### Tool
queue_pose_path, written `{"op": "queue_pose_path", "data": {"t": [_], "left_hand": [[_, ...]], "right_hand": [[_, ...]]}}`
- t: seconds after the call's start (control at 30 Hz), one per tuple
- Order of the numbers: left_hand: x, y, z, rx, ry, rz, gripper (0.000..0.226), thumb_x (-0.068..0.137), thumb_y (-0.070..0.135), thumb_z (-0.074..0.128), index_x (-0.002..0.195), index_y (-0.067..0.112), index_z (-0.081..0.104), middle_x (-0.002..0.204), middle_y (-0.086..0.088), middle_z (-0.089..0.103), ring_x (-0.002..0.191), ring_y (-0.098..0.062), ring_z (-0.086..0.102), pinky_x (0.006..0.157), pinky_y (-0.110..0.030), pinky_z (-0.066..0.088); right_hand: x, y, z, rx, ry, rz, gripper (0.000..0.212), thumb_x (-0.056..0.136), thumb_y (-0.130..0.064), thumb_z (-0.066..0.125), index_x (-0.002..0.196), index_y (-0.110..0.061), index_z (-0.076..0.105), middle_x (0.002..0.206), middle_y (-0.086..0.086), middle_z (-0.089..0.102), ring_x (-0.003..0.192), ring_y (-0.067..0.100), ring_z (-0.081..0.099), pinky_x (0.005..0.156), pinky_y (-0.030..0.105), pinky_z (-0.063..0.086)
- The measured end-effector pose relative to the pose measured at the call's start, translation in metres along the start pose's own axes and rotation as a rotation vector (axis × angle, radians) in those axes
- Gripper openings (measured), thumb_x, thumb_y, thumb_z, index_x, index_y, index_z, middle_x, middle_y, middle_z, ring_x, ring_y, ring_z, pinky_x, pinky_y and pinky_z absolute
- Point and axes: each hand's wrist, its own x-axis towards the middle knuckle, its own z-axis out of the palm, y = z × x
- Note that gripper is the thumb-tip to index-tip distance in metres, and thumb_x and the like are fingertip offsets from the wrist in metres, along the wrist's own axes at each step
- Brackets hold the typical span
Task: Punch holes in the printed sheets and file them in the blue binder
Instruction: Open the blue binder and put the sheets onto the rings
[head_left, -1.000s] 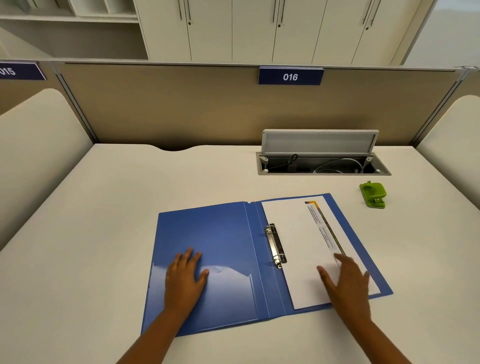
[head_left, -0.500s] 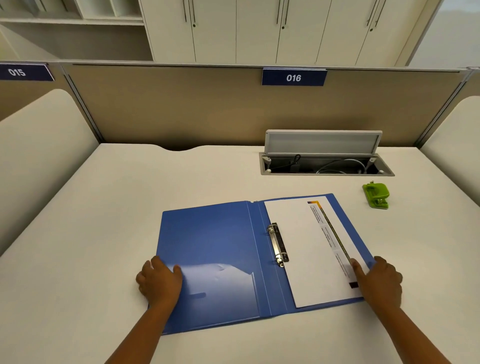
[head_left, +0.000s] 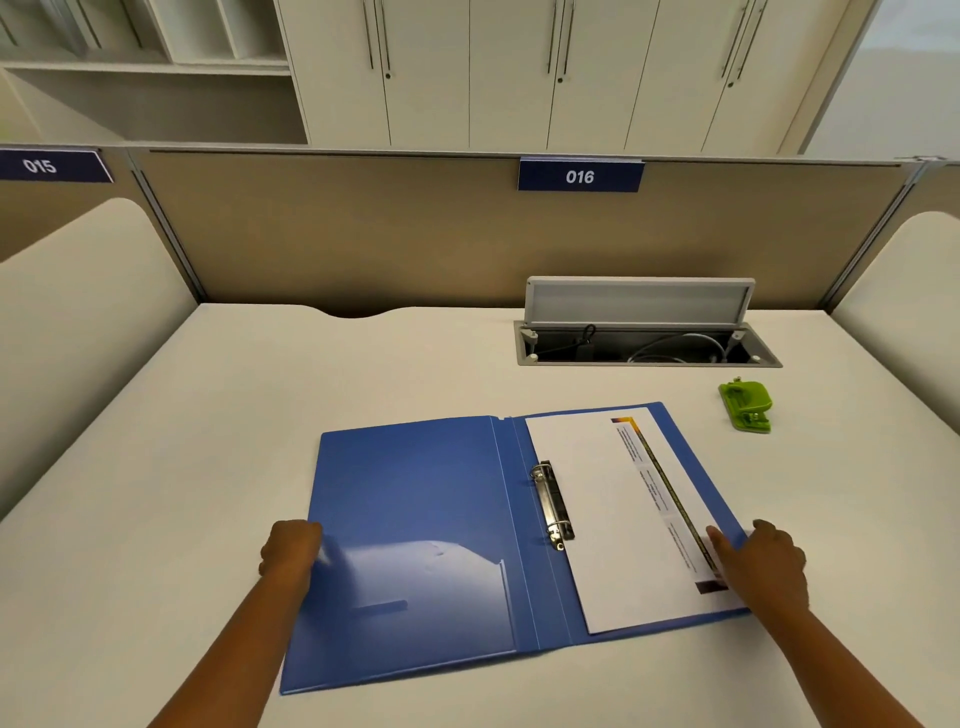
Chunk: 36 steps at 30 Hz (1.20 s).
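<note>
The blue binder (head_left: 415, 499) lies open and flat on the desk. Its metal ring clip (head_left: 553, 506) stands near the spine. A printed sheet (head_left: 613, 514) with a coloured stripe lies on the right half, beside the rings. My left hand (head_left: 288, 551) grips the outer edge of the left cover, fingers curled at the edge. My right hand (head_left: 763, 564) grips the outer edge of the right cover, thumb on the sheet's margin. A green hole punch (head_left: 746, 405) sits on the desk behind and to the right of the binder.
An open cable hatch (head_left: 644, 338) with its lid raised is set into the desk behind the binder. A tan partition (head_left: 363, 234) with the label 016 closes the back. Rounded side panels flank the white desk (head_left: 260, 374).
Both hands slid outward from the binder's inner faces to its outer edges and curled there. The binder and sheet stayed flat.
</note>
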Motion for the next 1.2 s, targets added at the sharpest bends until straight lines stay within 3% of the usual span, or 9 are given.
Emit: {"op": "queue_pose_path", "data": {"t": [0.07,0.23,0.33,0.4,0.57,0.67,0.73,1.07,1.2], "left_hand": [[0.005,0.004,-0.003,-0.021,-0.016,-0.013,0.008,0.088,0.000,0.047,0.088,-0.007,0.051,0.072,-0.014,0.045,0.065,-0.026,0.041,0.072,-0.035,0.034],[0.005,0.019,-0.017,-0.277,-0.070,0.051,0.025,0.089,0.004,0.051,0.108,-0.011,0.057,0.103,-0.022,0.060,0.087,-0.038,0.055,0.079,-0.036,0.047],[-0.011,0.042,-0.035,-0.475,-0.229,0.119,0.029,0.090,-0.001,0.044,0.116,-0.003,0.055,0.073,-0.011,0.061,0.063,-0.022,0.055,0.048,-0.018,0.049],[-0.022,0.061,-0.049,-0.538,-0.373,0.192,0.032,0.092,-0.003,0.035,0.121,-0.004,0.050,0.060,-0.003,0.065,0.051,-0.012,0.058,0.042,-0.012,0.046],[-0.058,0.096,-0.063,-0.664,-0.692,0.333,0.031,0.095,0.008,0.035,0.113,0.010,0.060,0.100,-0.002,0.068,0.078,-0.011,0.067,0.063,-0.023,0.056],[-0.096,0.105,-0.050,-0.638,-0.840,0.379,0.024,0.093,0.014,0.041,0.097,0.011,0.065,0.077,0.000,0.072,0.063,-0.015,0.068,0.053,-0.024,0.054],[-0.114,0.106,-0.037,-0.604,-0.844,0.434,0.025,0.092,0.010,0.040,0.089,0.011,0.064,0.069,0.001,0.072,0.061,-0.015,0.066,0.050,-0.021,0.052],[-0.133,0.068,0.036,-0.318,-0.899,0.438,0.031,0.089,0.016,0.055,0.118,0.025,0.056,0.125,-0.001,0.058,0.114,-0.017,0.054,0.092,-0.037,0.047],[-0.136,0.052,0.054,-0.201,-0.826,0.439,0.036,0.088,0.022,0.057,0.122,0.030,0.050,0.134,0.001,0.049,0.120,-0.017,0.046,0.095,-0.037,0.041]], "right_hand": [[0.004,0.002,0.002,-0.001,-0.009,0.002,0.063,0.081,-0.040,0.061,0.118,0.008,0.048,0.111,0.028,0.058,0.103,0.042,0.054,0.088,0.048,0.044],[0.009,0.002,0.005,-0.069,-0.026,0.001,0.059,0.078,-0.042,0.065,0.111,0.005,0.051,0.104,0.024,0.059,0.098,0.038,0.055,0.084,0.043,0.045],[0.008,0.001,0.006,-0.085,-0.031,0.003,0.058,0.077,-0.042,0.066,0.108,0.004,0.052,0.102,0.024,0.058,0.096,0.038,0.055,0.083,0.042,0.044],[0.007,0.000,0.005,-0.087,-0.031,0.008,0.059,0.076,-0.043,0.066,0.109,0.003,0.051,0.102,0.023,0.056,0.096,0.037,0.054,0.082,0.042,0.045],[0.006,-0.003,0.008,-0.103,-0.051,0.003,0.062,0.073,-0.050,0.066,0.107,0.000,0.050,0.102,0.018,0.059,0.095,0.031,0.056,0.082,0.038,0.046],[0.002,-0.012,0.015,-0.047,-0.083,0.010,0.061,0.072,-0.048,0.069,0.104,0.000,0.051,0.101,0.018,0.059,0.095,0.031,0.057,0.081,0.037,0.047],[-0.001,-0.019,0.017,-0.018,-0.113,0.037,0.062,0.070,-0.047,0.071,0.103,0.001,0.050,0.101,0.019,0.060,0.095,0.031,0.058,0.081,0.037,0.047],[0.000,-0.030,0.013,0.052,-0.322,0.142,0.060,0.074,-0.045,0.069,0.108,0.002,0.052,0.106,0.017,0.061,0.091,0.028,0.058,0.071,0.030,0.041],[0.007,-0.023,0.016,0.100,-0.393,0.137,0.051,0.077,-0.041,0.067,0.104,0.002,0.058,0.103,0.017,0.066,0.085,0.028,0.061,0.069,0.031,0.046]]}}
